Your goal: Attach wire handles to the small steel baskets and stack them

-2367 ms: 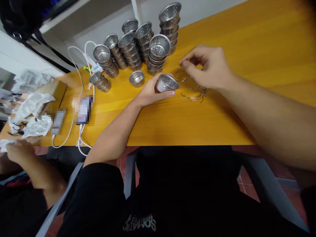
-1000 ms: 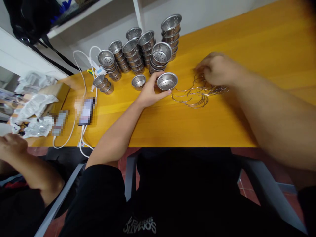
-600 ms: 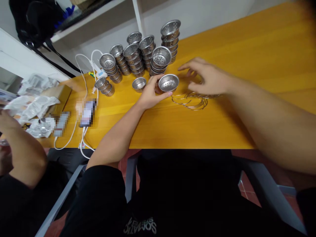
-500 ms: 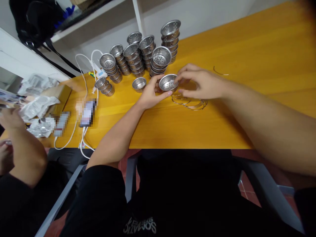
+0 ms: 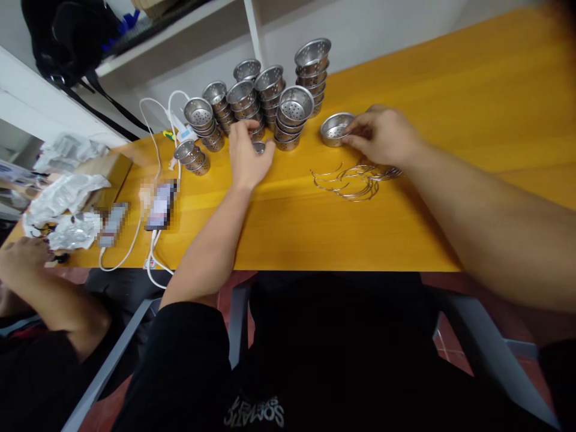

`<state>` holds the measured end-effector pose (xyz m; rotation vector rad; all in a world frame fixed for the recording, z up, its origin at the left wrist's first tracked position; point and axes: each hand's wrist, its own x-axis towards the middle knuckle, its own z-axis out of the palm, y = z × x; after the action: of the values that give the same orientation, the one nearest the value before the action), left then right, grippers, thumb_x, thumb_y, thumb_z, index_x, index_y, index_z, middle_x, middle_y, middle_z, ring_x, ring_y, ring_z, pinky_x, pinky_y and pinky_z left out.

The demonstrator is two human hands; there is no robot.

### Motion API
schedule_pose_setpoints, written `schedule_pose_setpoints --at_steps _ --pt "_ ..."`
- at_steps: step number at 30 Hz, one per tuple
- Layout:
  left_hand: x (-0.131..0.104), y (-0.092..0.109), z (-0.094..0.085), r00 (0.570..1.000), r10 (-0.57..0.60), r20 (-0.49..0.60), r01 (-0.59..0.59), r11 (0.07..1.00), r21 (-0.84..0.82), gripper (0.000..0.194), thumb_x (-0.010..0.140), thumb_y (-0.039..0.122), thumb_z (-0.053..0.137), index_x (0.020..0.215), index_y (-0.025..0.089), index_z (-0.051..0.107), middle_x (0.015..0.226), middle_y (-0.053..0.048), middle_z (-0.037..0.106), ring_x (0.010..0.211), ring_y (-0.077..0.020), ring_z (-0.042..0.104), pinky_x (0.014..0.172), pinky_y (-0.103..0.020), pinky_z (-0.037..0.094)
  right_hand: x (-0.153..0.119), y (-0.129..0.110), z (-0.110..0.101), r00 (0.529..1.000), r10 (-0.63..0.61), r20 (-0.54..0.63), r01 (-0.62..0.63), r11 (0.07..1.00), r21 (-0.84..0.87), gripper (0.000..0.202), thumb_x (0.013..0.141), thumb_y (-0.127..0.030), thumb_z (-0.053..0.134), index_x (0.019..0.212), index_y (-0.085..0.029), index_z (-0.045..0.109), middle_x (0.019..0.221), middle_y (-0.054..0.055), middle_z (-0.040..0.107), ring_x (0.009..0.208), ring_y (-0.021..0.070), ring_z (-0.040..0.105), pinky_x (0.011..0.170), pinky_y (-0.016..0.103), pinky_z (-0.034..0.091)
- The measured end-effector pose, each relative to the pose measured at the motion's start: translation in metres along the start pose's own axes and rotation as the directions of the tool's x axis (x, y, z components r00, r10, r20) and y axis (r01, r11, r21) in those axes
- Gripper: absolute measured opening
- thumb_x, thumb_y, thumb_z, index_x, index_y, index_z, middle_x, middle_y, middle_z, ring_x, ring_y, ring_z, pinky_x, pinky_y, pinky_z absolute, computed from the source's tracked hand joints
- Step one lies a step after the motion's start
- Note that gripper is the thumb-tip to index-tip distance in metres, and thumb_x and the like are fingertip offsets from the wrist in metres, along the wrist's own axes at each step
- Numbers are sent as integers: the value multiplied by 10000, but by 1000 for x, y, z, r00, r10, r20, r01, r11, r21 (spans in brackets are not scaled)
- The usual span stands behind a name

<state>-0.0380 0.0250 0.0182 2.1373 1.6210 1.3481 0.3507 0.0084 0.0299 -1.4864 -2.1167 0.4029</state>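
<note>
My right hand (image 5: 375,135) pinches the rim of a shallow perforated metal strainer basket (image 5: 335,130), on or just above the table right of the stacks. My left hand (image 5: 249,155) reaches around a second strainer basket (image 5: 258,147), thumb and fingers apart; the hand covers most of that basket. Whether the left fingers touch it I cannot tell. Several curved metal wires (image 5: 360,183) lie in a loose pile in front of my right hand. Behind both hands stand stacks of similar baskets (image 5: 294,108).
A phone (image 5: 162,204) with white cables (image 5: 155,162) lies to the left, near a smaller stack of baskets (image 5: 191,157). Plastic bags (image 5: 74,192) and a co-worker's arm (image 5: 58,294) are at the far left. A shelf (image 5: 171,36) runs along the back.
My left hand has let go of the strainer basket and moved left to the second one. My right hand has carried the first basket right and back, uncovering more of the wires.
</note>
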Motion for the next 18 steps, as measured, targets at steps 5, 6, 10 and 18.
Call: schedule_pose_setpoints --at_steps 5,6,10,18 --pt "1 -27 -10 985 -167 -42 170 982 86 866 822 459 1183 1453 291 614 1697 -222 713 1837 -529 569 1645 -802 375 -1 -7 5 999 -26 33 27 999 -39 381 1202 -343 749 1520 -204 907 1447 230 893 1279 422 864 1278 579 691" --pt "1 -32 -10 982 -189 -30 191 978 81 901 788 447 1202 1446 293 607 1703 -225 718 1849 -537 561 1647 -815 370 -1 -9 5 999 -30 39 31 999 -34 416 1199 -323 734 1569 -214 888 1478 216 899 1319 424 867 1297 576 688" --pt "-1 -47 -7 960 -275 57 272 961 54 1041 672 467 1269 1443 300 590 1708 -232 753 1837 -572 582 1622 -878 381 -5 -15 -8 999 18 27 -18 1000 -16 609 1195 -204 644 1787 -134 770 1583 233 887 1469 426 860 1372 547 658" --pt "3 -14 -7 999 10 38 -10 1000 -18 1136 959 672 1117 1796 324 434 1934 -207 583 1888 -433 584 1669 -639 417 2 42 -45 973 133 189 -45 912 -409 578 1034 -563 1012 1476 -195 948 1607 318 839 1462 605 848 1220 734 683"
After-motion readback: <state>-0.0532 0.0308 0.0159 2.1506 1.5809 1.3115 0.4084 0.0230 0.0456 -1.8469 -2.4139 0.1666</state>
